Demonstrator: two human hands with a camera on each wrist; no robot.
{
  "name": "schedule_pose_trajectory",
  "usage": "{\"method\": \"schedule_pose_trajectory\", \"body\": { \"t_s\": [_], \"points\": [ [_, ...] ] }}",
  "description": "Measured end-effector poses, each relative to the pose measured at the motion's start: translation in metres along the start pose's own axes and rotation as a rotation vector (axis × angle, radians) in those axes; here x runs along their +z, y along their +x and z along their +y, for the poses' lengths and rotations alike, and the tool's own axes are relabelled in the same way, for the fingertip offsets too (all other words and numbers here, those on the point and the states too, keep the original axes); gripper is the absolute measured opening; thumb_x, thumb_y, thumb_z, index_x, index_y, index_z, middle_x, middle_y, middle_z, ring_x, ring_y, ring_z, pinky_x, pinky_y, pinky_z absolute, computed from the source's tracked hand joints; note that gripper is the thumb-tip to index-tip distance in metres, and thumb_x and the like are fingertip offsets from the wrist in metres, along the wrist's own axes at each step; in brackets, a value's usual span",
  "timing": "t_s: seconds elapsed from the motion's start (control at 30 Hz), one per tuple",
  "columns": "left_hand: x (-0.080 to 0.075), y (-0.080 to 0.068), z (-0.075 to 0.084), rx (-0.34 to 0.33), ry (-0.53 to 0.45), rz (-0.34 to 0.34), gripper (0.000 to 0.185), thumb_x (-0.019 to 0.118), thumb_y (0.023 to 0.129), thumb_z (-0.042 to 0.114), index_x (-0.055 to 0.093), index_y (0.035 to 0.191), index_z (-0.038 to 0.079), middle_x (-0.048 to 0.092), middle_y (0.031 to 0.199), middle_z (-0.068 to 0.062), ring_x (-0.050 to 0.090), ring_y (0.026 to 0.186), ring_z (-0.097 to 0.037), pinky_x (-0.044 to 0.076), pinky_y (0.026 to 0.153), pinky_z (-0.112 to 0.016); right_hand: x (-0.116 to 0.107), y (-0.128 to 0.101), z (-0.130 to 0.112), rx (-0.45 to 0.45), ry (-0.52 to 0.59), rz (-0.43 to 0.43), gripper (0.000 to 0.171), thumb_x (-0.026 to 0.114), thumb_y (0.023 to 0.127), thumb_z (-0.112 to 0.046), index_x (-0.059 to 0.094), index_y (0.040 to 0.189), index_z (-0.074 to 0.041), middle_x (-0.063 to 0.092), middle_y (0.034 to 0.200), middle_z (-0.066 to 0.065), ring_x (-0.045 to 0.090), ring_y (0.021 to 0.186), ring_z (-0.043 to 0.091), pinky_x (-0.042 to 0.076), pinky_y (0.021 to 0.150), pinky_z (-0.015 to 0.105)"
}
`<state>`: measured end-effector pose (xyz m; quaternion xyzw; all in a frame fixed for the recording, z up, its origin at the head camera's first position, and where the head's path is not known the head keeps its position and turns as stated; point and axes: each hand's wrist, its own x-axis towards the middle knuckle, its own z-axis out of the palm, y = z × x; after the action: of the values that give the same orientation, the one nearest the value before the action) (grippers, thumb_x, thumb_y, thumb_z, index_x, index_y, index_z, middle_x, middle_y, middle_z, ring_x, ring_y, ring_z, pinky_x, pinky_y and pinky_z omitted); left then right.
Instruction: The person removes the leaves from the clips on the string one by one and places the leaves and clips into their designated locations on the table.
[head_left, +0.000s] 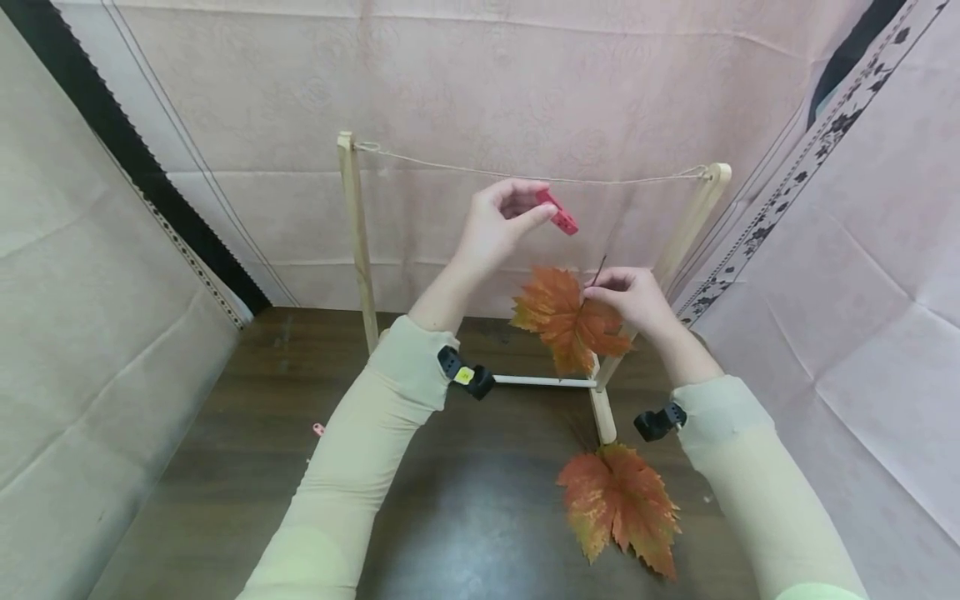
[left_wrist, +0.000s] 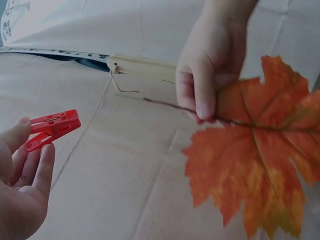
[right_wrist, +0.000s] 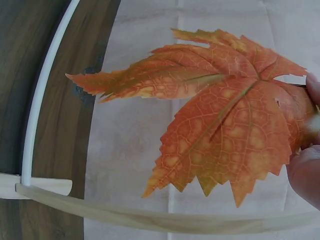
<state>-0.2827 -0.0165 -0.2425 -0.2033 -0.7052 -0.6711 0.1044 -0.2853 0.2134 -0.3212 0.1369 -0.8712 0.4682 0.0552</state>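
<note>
My left hand (head_left: 504, 218) pinches a red clothespin (head_left: 557, 212) between thumb and fingers, just below the string (head_left: 480, 172). In the left wrist view the same clothespin (left_wrist: 54, 129) points up and to the right, away from the fingertips. Lower and to the right, my right hand (head_left: 628, 293) holds an orange leaf (head_left: 558, 317) by its thin dark stem (left_wrist: 170, 104). The leaf hangs below the string, apart from it. In the right wrist view the leaf (right_wrist: 225, 115) spreads wide, with only part of the thumb and fingers showing at the edge.
The string runs between two wooden posts, left (head_left: 355, 233) and right (head_left: 697, 217), joined low by a white rod (head_left: 543, 381). A second orange leaf (head_left: 621, 504) lies on the dark wooden table (head_left: 450, 517). A small pink piece (head_left: 318, 429) shows beside the left sleeve. Pale cloth surrounds the table.
</note>
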Motion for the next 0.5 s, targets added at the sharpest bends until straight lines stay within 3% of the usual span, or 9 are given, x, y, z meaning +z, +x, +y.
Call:
{"method": "schedule_pose_trajectory", "body": {
  "t_s": [0.1, 0.27, 0.37, 0.5],
  "points": [
    [-0.010, -0.012, -0.007, -0.005, 0.004, -0.012, 0.031, 0.069, 0.084, 0.013, 0.063, 0.113, 0.003, 0.066, 0.105, -0.014, 0.063, 0.092, -0.017, 0.052, 0.085, -0.024, -0.002, -0.003, 0.004, 0.002, 0.006, -0.006, 0.008, 0.068, 0.086, -0.015, 0.070, 0.083, -0.007, 0.068, 0.084, -0.008, 0.059, 0.076, 0.000, 0.047, 0.070, 0.014],
    [-0.030, -0.029, -0.021, -0.027, -0.001, 0.008, 0.033, 0.069, 0.084, 0.011, 0.062, 0.115, 0.000, 0.066, 0.105, -0.014, 0.062, 0.091, -0.014, 0.051, 0.086, -0.024, -0.005, -0.005, 0.011, -0.009, 0.024, -0.003, 0.013, 0.067, 0.085, -0.009, 0.068, 0.087, 0.004, 0.067, 0.082, -0.016, 0.059, 0.075, -0.004, 0.048, 0.070, 0.011],
    [-0.045, -0.039, -0.032, -0.057, 0.002, 0.024, 0.034, 0.069, 0.084, 0.011, 0.061, 0.116, 0.000, 0.066, 0.105, -0.013, 0.062, 0.090, -0.012, 0.051, 0.085, -0.023, -0.007, -0.005, 0.016, -0.023, 0.018, -0.004, 0.017, 0.066, 0.085, -0.005, 0.065, 0.088, 0.011, 0.063, 0.078, -0.024, 0.058, 0.074, -0.006, 0.047, 0.069, 0.010],
    [-0.066, -0.054, -0.050, -0.123, 0.030, 0.037, 0.036, 0.068, 0.085, 0.013, 0.060, 0.119, 0.001, 0.066, 0.106, -0.011, 0.062, 0.092, -0.010, 0.050, 0.088, -0.023, -0.007, -0.006, 0.019, -0.021, 0.021, -0.006, 0.019, 0.066, 0.085, -0.005, 0.064, 0.089, 0.013, 0.063, 0.077, -0.027, 0.058, 0.074, -0.007, 0.047, 0.069, 0.010]
  ]
}}
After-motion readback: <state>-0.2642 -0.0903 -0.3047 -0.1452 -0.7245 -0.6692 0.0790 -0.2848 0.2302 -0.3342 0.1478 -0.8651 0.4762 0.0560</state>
